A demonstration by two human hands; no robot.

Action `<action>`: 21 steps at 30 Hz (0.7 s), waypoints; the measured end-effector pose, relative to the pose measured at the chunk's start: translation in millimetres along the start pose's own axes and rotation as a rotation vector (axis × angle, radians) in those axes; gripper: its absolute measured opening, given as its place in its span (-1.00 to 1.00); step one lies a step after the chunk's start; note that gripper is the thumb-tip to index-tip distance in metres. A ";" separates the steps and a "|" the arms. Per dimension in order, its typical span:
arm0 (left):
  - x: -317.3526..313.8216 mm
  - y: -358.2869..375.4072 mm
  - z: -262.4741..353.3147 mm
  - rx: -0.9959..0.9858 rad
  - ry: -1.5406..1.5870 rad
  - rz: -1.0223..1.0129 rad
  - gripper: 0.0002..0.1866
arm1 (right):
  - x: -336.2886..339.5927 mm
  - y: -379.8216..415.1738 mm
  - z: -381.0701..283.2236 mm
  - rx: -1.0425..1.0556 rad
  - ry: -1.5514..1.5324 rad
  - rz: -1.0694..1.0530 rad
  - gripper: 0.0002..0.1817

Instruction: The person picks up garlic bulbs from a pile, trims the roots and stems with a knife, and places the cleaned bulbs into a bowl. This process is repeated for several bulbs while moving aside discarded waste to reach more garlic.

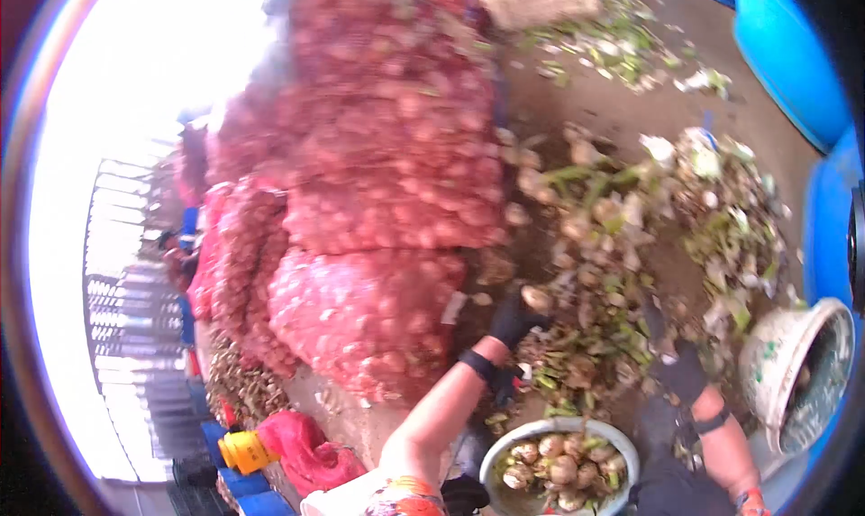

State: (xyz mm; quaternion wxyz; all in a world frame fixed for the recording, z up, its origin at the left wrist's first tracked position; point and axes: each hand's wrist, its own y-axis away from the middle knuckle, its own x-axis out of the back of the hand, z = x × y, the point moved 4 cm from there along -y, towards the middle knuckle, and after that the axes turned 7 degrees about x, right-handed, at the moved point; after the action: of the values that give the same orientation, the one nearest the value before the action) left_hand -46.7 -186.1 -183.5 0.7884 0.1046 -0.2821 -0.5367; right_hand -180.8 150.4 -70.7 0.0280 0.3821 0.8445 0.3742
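Left hand (514, 321), gloved, grips a pale onion (536, 298) at its fingertips, over the floor (527, 54) beyond the far rim of the basin (487, 473). The onion should be light and firm, its papery skin apt to slip or flake; its widest part likely offers the surest hold. Whether the blurred right hand (680, 374) is open or closed, I cannot tell.

Gloved hands (514, 321) over green scraps (590, 340), left one holding pale bulb (536, 298).

single head-worn view, from above the person's lap, facing forward and down, wide and curved at the edges
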 end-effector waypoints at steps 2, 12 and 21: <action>4.7 44.7 71.1 -0.013 0.086 0.079 -0.30 | -4.8 -17.7 35.8 0.340 0.224 0.010 -0.49; 104.0 238.3 213.1 -0.154 0.541 0.051 -0.43 | 12.2 74.6 -121.6 0.882 -0.039 0.120 -0.59; 154.9 432.9 278.9 -0.358 0.552 0.379 -0.47 | -23.3 304.4 -290.7 1.650 0.150 0.140 -0.78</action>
State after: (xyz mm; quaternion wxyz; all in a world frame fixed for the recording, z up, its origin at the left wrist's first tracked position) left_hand 179.8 -113.8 298.9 0.9257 0.0520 0.0247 -0.3738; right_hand -71.2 87.6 331.4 -0.3409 0.3057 0.8216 -0.3397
